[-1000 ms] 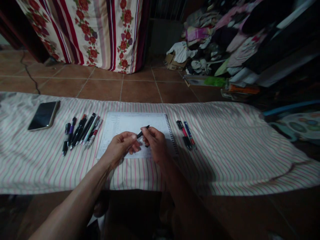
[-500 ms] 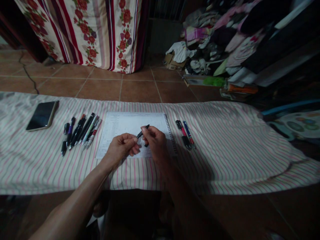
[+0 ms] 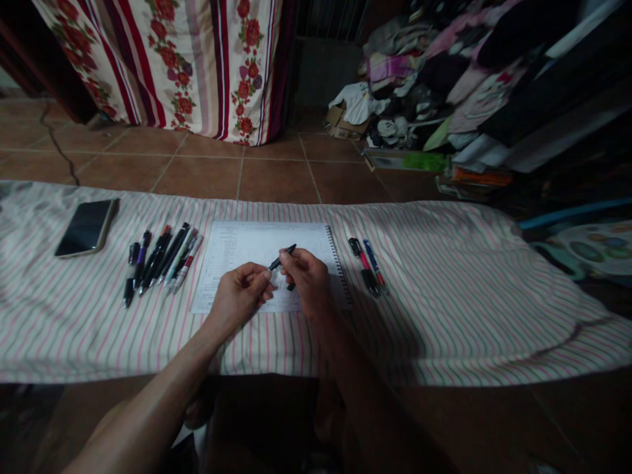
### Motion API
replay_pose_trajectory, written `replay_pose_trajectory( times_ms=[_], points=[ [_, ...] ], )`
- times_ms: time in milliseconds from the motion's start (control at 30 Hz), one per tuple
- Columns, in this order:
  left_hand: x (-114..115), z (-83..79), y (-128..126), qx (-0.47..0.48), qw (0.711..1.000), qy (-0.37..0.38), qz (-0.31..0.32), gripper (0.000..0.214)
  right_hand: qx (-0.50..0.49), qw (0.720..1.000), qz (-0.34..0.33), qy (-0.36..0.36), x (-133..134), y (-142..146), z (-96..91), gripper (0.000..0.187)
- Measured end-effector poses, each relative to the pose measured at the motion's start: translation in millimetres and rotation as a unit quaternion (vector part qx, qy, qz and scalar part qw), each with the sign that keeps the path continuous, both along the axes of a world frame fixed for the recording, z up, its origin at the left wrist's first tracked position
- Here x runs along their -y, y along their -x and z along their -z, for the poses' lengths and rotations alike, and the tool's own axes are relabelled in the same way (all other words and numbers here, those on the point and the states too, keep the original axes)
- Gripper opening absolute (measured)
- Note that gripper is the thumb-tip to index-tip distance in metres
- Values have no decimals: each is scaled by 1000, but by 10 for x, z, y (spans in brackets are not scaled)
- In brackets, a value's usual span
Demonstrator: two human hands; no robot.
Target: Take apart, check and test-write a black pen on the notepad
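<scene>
Over a spiral notebook [image 3: 222, 263], a black pen [image 3: 275, 264] is held slantwise between my two hands. My left hand [image 3: 241, 286] pinches its lower left end between thumb and fingers. The upper right part is gripped by my right hand [image 3: 310, 273], thumb on top. A short dark piece [image 3: 291, 286] shows below the right fingers; whether it is a cap or another pen part I cannot make out. Printed lines and a table mark the notebook's page, and its black coil runs down the right side.
Several pens [image 3: 170, 257] lie in a row left of the notebook. Farther left rests a phone [image 3: 86, 227]. A red and black pen [image 3: 363, 266] and a blue pen [image 3: 374, 263] lie at right. Striped cloth [image 3: 469, 296] covers the low surface. Clothes [image 3: 390, 66] are heaped behind.
Both hands keep their hold on the black pen, with only slight finger movement. The whole view has shifted by a small amount.
</scene>
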State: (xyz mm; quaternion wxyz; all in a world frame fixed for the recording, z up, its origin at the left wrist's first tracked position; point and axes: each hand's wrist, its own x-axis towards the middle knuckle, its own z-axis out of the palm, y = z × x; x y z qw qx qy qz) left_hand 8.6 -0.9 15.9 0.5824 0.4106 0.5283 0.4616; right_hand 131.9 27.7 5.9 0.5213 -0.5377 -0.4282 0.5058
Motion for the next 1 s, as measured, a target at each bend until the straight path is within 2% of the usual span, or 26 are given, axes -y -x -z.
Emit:
replay_pose_trajectory(
  times_ms=[100,200,433,567,733,1000],
  points=[
    [7,47,7,-41,999,-25,-1,20,-3,1000,4,3,-4,2,-9,29],
    [10,107,32,-123,989,-81,-16,19,-8,1000,8,-2,11,8,-29,29],
    [25,99,47,-333,927,-166,-41,17,-18,1000,-10,6,4,19,9,32],
    [32,106,27,-419,884,-204,-27,23,-19,1000,-7,13,-3,21,20,36],
    [24,148,16,-478,845,-236,-32,28,-24,1000,4,14,-13,30,24,35],
    [42,154,-27,-499,825,-263,-19,29,2,1000,1,-13,0,4,38,27]
  ],
)
